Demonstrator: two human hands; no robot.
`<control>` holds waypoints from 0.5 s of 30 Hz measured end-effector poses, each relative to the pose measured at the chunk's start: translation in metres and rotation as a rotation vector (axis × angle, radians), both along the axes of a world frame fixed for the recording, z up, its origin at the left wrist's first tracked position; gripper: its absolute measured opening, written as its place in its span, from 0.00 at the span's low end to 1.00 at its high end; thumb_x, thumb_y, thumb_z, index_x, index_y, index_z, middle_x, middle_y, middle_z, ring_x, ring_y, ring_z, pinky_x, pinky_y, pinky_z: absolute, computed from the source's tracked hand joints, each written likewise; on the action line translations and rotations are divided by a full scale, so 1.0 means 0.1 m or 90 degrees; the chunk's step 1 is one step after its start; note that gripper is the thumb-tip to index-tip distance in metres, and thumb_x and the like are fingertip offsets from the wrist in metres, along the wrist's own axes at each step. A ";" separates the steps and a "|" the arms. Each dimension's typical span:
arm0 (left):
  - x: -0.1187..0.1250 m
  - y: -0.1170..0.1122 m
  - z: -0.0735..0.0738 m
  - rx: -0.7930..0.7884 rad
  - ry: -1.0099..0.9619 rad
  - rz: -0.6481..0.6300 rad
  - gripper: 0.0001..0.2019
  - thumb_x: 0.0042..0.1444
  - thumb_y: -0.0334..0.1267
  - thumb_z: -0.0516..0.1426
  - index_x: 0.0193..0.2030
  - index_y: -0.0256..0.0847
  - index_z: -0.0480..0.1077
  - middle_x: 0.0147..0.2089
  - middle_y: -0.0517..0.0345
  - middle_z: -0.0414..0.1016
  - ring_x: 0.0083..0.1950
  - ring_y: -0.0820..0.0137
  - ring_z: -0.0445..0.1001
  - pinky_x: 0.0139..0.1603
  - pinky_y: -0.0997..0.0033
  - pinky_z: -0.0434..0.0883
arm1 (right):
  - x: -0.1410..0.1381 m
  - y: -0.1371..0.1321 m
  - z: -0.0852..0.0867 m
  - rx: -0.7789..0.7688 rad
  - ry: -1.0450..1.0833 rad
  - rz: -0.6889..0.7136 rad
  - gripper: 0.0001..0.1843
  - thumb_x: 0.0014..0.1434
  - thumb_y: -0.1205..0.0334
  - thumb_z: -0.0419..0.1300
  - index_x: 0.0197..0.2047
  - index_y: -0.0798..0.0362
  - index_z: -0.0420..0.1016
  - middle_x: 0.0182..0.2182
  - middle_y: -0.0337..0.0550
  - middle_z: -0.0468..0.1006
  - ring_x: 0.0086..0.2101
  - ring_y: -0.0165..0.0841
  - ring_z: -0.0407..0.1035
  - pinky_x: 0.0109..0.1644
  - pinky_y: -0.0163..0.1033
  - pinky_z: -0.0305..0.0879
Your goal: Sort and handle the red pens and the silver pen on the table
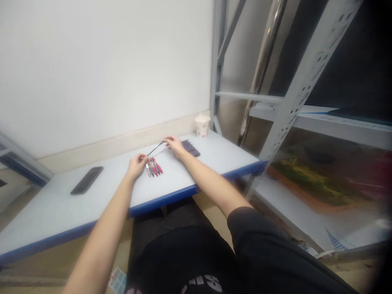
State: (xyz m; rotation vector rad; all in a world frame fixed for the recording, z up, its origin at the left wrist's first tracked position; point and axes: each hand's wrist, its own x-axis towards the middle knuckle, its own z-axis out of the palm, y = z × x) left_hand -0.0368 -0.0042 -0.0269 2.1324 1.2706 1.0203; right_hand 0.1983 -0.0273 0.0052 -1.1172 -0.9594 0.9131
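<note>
Above the white table, a thin dark pen-like stick (156,148) slants between my two hands. My left hand (137,165) pinches its lower end with closed fingers. At the upper end, the fingertips of my right hand (174,145) are closed on it. Several pens (154,167) in red, grey and white lie side by side on the table, just right of my left hand and partly behind its fingers. A dark flat booklet or notebook (191,148) lies beside my right hand, partly covered by the wrist. The stick's exact kind is too small to make out.
A black phone (87,180) lies on the left part of the white table (113,204), which has a blue front edge. A patterned paper cup (202,125) stands at the back right by the wall. Metal shelving (290,102) rises on the right.
</note>
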 end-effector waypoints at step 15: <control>-0.03 0.08 -0.05 0.016 0.000 0.008 0.14 0.68 0.48 0.62 0.45 0.37 0.76 0.40 0.56 0.80 0.42 0.66 0.80 0.51 0.57 0.76 | 0.02 0.03 -0.02 -0.008 -0.002 -0.006 0.04 0.61 0.67 0.63 0.40 0.53 0.73 0.37 0.41 0.80 0.30 0.26 0.71 0.27 0.28 0.60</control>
